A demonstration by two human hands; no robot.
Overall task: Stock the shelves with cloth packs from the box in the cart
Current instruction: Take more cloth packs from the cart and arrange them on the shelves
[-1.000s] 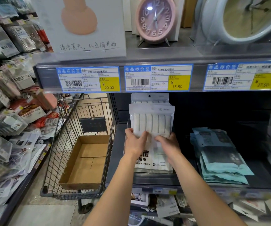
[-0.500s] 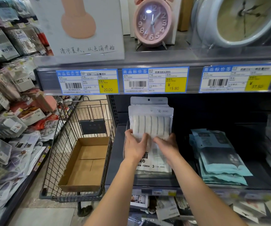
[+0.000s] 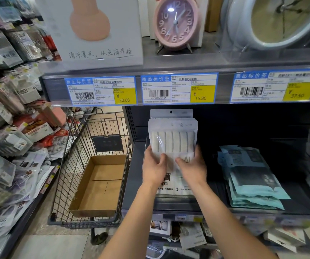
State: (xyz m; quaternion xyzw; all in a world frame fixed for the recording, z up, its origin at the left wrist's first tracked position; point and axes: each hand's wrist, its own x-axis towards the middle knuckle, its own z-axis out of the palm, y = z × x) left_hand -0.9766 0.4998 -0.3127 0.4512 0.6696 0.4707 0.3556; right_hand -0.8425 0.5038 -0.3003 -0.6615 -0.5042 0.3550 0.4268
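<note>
Both hands gripped one white cloth pack (image 3: 173,141) by its lower corners, the left hand (image 3: 155,166) and right hand (image 3: 192,167) holding it upright on the shelf (image 3: 137,176) against more white packs behind it. Teal packs (image 3: 251,180) lay stacked to the right. Left of the shelf, the cardboard box (image 3: 98,186) sat in the wire cart (image 3: 70,165).

Two hands: left hand (image 3: 155,166), right hand (image 3: 192,168). One cart (image 3: 72,165). One box (image 3: 98,186) in cart. Two clocks: pink clock (image 3: 175,23), pale blue clock (image 3: 273,21). Three price tags: (image 3: 101,90), (image 3: 178,88), (image 3: 273,86). White cloth packs (image 3: 173,139): count unclear. Teal packs (image 3: 253,180): count unclear.
</note>
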